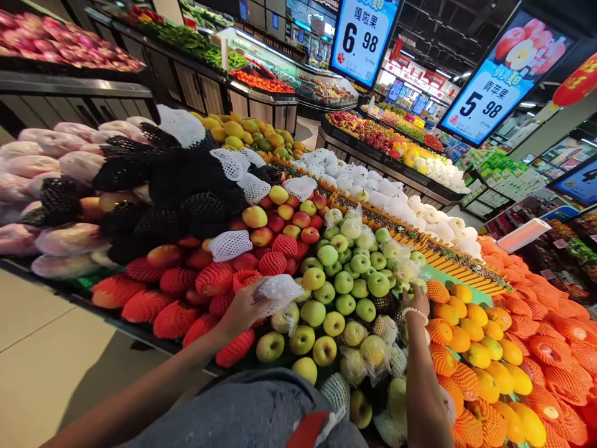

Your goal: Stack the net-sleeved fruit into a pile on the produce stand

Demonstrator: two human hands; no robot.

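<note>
My left hand [246, 309] is closed around a crumpled white wrapping [280, 292], held above the left edge of the green apples [344, 282]; whether it is plastic film or foam netting is hard to tell. At the right side of that pile, my right hand [416, 302], with a beaded bracelet at the wrist, has its fingers on a green apple [408, 289], partly hidden by them. Several wrapped apples [374, 351] lie between my arms, some in clear film and some in foam nets.
Fruit in red nets [175, 320] and red-yellow fruit [255, 216] lie left of the apples. Oranges [476, 354] and orange-netted fruit [550, 351] lie to the right. Behind runs a yellow-striped divider [387, 221] with white-wrapped fruit [368, 180] beyond. Price screens [366, 40] hang overhead.
</note>
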